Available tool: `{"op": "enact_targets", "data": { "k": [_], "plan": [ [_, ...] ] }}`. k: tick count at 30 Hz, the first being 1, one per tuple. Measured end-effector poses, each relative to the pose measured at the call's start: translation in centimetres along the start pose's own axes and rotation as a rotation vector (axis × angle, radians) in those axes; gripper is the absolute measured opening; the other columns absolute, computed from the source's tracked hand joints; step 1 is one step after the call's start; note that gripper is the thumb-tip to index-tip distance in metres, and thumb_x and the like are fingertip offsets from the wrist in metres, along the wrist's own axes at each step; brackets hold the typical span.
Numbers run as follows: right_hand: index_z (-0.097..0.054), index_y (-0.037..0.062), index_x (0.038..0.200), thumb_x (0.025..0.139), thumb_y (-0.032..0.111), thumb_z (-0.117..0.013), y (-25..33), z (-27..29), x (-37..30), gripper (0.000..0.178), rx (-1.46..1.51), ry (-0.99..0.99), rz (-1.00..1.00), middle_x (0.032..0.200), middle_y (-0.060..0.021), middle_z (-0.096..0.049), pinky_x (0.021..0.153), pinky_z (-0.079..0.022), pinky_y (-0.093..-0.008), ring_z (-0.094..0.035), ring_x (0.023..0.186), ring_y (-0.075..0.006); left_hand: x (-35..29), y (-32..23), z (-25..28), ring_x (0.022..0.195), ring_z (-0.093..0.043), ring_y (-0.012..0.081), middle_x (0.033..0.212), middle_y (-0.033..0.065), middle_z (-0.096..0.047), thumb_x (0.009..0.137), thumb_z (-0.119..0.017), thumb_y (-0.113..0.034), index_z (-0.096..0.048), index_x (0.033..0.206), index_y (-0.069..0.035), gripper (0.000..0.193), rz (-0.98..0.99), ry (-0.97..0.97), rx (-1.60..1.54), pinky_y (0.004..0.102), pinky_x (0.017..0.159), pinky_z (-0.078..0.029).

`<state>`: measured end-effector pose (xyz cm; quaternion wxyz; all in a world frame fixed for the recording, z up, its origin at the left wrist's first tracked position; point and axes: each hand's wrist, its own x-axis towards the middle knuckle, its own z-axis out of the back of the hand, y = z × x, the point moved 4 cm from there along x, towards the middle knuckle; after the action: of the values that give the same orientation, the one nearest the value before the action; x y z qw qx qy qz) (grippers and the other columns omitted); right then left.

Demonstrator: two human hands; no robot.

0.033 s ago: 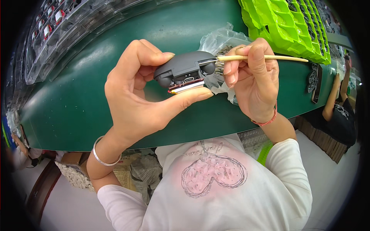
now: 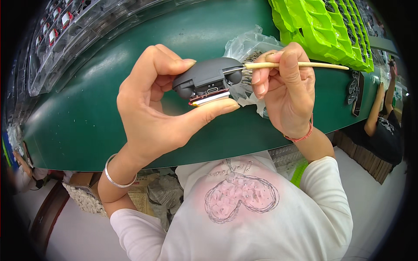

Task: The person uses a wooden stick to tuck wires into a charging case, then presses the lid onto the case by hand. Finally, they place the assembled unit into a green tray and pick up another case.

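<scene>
Currently, I look down from my distant seat at the left hand (image 2: 140, 114), curved in a wide C, fingertips on top and thumb underneath, gripping a dark grey rounded case (image 2: 204, 71). Its circuit board (image 2: 220, 93) and white slab (image 2: 214, 98) sit between the case and that thumb. The right hand (image 2: 292, 93) is closed in a pen-like pinch around a wooden-handled tool (image 2: 315, 65), whose thin metal tip reaches leftward from the fingers to the slot at the case's near end.

As I judge it, too much push could make the tip skid and scratch the shell, or jab toward the left thumb. A hard thumb squeeze might bend the board or strain the coloured wires beside it.

Beneath both hands lies a smooth green bench (image 2: 87, 117). Just beyond the right hand's fingers is a clear plastic bag (image 2: 237, 47) with thin metal pieces (image 2: 249, 78) near it. Farther past that hand stands a lime-green tray (image 2: 311, 32); beyond the left hand, clear plastic trays (image 2: 48, 69). Well off to the right hand's right, I see a co-worker's arm (image 2: 372, 115).
</scene>
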<state>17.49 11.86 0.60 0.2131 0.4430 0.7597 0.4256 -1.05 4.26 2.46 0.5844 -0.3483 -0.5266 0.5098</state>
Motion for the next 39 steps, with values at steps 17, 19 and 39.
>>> {"op": "enact_targets", "data": {
  "k": [17,19,39],
  "plan": [
    [-0.056,0.0032,0.092,0.101,0.026,-0.053,0.1,-0.4,0.3,0.025,0.143,-0.024,-0.182,0.077,-0.016,-0.066,0.054,-0.052,-0.0266,-0.063,0.059,-0.0151,-0.3,-0.5,-0.8,0.082,-0.062,0.0117,0.095,0.0088,-0.058,0.064,-0.09,-0.001,-0.049,0.102,-0.002,0.056,-0.01,-0.043,0.06,0.021,0.071,-0.052],
    [-0.056,0.0036,0.092,0.101,0.027,-0.053,0.1,-0.5,0.2,0.025,0.136,-0.015,-0.178,0.077,-0.0163,-0.067,0.054,-0.053,-0.0272,-0.064,0.059,-0.0155,-0.4,-0.8,-0.9,0.082,-0.062,0.0118,0.094,0.0089,-0.058,0.063,-0.09,-0.002,-0.049,0.102,-0.002,0.057,-0.065,-0.043,0.097,0.0214,0.071,-0.053],
    [-0.055,0.0044,0.098,0.103,0.025,-0.048,-0.4,-0.5,0.1,0.023,0.075,0.113,-0.112,0.084,-0.0198,-0.066,0.058,-0.053,-0.0275,-0.064,0.067,-0.0172,-0.7,-1.0,-0.6,0.078,-0.06,0.0109,0.093,0.0103,-0.058,0.061,-0.091,-0.002,-0.051,0.102,0.0,0.058,-0.074,-0.044,0.069,0.022,0.068,-0.052]
  ]
}}
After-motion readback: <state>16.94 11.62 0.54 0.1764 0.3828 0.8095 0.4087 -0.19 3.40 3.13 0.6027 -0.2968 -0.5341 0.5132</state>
